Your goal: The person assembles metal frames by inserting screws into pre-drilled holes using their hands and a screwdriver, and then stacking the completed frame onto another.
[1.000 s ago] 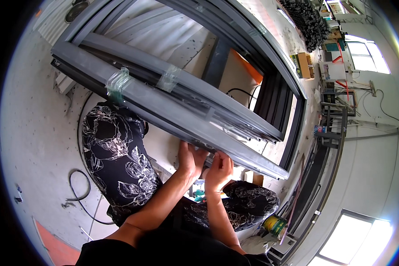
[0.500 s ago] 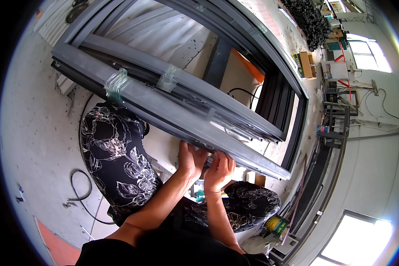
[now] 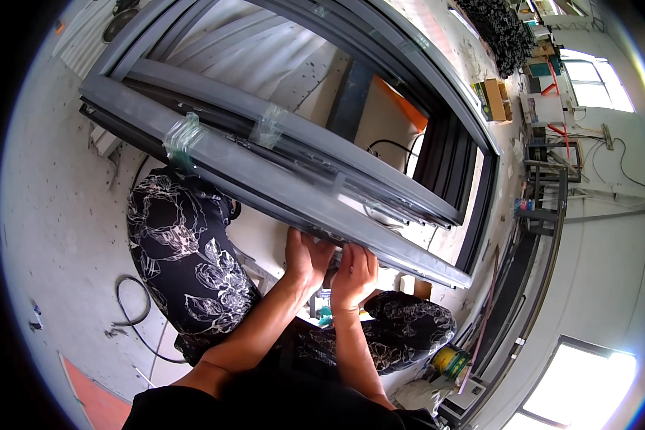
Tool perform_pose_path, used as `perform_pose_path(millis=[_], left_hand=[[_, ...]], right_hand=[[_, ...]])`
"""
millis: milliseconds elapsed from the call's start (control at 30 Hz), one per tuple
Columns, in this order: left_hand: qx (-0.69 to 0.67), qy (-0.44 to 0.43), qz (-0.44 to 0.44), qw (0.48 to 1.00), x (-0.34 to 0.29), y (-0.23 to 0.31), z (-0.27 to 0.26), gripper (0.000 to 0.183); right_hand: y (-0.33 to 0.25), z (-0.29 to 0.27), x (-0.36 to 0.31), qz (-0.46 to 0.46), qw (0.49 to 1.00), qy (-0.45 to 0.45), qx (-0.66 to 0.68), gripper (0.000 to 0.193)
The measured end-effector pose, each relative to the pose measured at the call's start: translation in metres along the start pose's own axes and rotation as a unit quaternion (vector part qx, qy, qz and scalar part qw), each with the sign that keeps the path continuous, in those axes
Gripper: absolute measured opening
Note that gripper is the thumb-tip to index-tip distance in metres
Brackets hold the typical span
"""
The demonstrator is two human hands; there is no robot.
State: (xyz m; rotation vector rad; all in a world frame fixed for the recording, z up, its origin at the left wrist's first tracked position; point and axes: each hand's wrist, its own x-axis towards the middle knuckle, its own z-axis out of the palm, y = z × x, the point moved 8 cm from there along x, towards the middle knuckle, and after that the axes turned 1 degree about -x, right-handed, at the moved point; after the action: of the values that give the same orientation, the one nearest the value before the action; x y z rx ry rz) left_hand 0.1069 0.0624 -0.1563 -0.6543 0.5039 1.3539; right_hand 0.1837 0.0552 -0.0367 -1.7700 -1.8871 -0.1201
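Pinch hazard at frame (image 3: 294, 188) edge.
Left hand (image 3: 308, 261) and right hand (image 3: 356, 272): side by side, fingers curled at the frame's near lower edge; grip hidden, cannot tell. Should the tape (image 3: 185, 140) loosen or the frame rock, a shifting rail could trap fingertips.

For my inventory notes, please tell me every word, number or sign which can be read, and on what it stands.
No text is legible.
Grey frame: no readable lettering.
Yellow-green container: any print too blurred to read.
Cardboard box: any print too small to read.
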Motion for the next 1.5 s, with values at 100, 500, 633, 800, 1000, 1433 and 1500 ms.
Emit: perform_pose_path(millis=[100, 500, 633, 800, 1000, 1433, 1500], left_hand=[[0.001, 0.001, -0.003, 1.0, 0.0, 0.0, 0.001, 0.036], [0.004, 0.003, -0.001, 1.0, 0.0, 0.001, 0.002, 0.039], [0.006, 0.0, -0.004, 1.0, -0.002, 0.001, 0.004, 0.039], [0.007, -0.005, -0.004, 1.0, 0.001, 0.0, 0.0, 0.04], [0.0, -0.009, -0.011, 1.0, -0.001, -0.001, 0.002, 0.041], [0.012, -0.014, -0.006, 1.0, -0.005, 0.001, 0.009, 0.039], [0.013, -0.016, -0.008, 1.0, -0.004, 0.001, 0.008, 0.039]], right_hand=[[-0.004, -0.001, 0.003, -0.009, 1.0, -0.02, -0.019, 0.01], [0.002, -0.005, 0.004, 0.015, 0.999, -0.032, 0.013, 0.014], [0.001, -0.007, 0.003, 0.015, 1.0, -0.021, 0.009, 0.013], [-0.003, -0.007, 0.004, 0.013, 1.0, -0.019, 0.006, 0.013], [-0.004, -0.005, 0.002, -0.006, 0.999, -0.027, -0.025, 0.016], [-0.004, -0.006, 0.0, -0.033, 0.998, -0.056, -0.009, 0.026], [-0.006, -0.007, 0.002, -0.031, 0.998, -0.056, -0.01, 0.025]])
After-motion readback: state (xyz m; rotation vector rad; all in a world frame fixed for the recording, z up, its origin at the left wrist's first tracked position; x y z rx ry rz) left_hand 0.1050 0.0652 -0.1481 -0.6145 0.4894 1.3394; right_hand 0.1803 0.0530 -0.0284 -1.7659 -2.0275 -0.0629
